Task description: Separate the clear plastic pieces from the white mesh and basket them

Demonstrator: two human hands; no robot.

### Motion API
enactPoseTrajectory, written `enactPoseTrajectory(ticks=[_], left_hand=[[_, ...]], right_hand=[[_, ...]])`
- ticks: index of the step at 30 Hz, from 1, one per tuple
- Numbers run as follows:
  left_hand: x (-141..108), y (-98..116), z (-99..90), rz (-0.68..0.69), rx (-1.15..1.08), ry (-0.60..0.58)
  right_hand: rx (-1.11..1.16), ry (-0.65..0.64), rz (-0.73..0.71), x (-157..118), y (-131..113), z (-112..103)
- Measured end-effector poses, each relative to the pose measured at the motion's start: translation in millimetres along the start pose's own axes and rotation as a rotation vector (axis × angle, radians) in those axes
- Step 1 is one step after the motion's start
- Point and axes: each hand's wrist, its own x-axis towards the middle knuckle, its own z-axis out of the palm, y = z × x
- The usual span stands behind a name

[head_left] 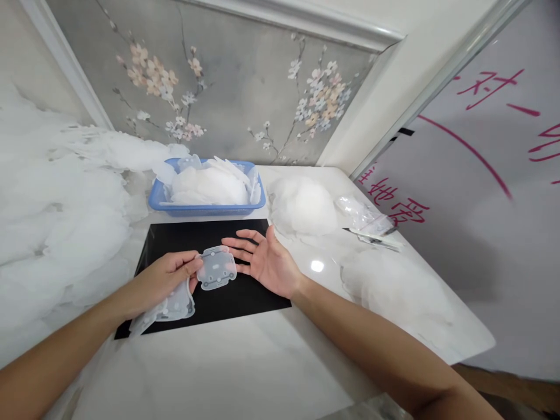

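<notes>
My left hand point(168, 277) is closed, pinching a thin translucent plastic sheet point(216, 269) at its left edge between thumb and fingers. The sheet is roughly square with notched corners, small holes and fine dark marks. Beneath that hand, several more such sheets point(177, 306) lie overlapped; whether the hand grips them too I cannot tell. My right hand point(271, 262) is open, palm up, with its fingers spread at the sheet's right edge. The fingertips partly pass behind the sheet, so touching is unclear. Both hands are over a black mat point(245, 297).
A blue basket point(205, 210) full of similar white pieces stands behind the mat. A large heap of pieces point(56, 233) fills the left side. More piles point(301, 204) and a clear plastic bag point(363, 216) lie right of the mat. A whiteboard point(481, 262) with red writing borders the table's right side.
</notes>
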Motion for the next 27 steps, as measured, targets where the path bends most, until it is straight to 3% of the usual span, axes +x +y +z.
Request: enactPoseTrajectory(ticks=[4, 11, 17, 22, 24, 27], left_hand=[[0, 0, 0.2, -0.002, -0.019, -0.002], [-1, -4, -0.9, 0.009, -0.075, -0.029], [0, -9, -1.5, -0.001, -0.107, -0.048], [-1, -7, -1.0, -0.005, -0.119, -0.049], [-2, -6, -1.2, 0.032, -0.085, -0.057], [-2, -5, -0.7, 0.111, -0.085, -0.025]], right_hand=[[-0.102, -0.04, -0.073, -4, 2, 2], [-0.514, -0.162, -0.294, -10, 13, 7], [-0.671, -0.135, -0.308, -14, 19, 13], [-0.889, -0.113, -0.406, -16, 11, 17], [-0.893, -0.085, -0.406, -17, 9, 19], [-0.635, -0.006, -0.288, -14, 9, 20]])
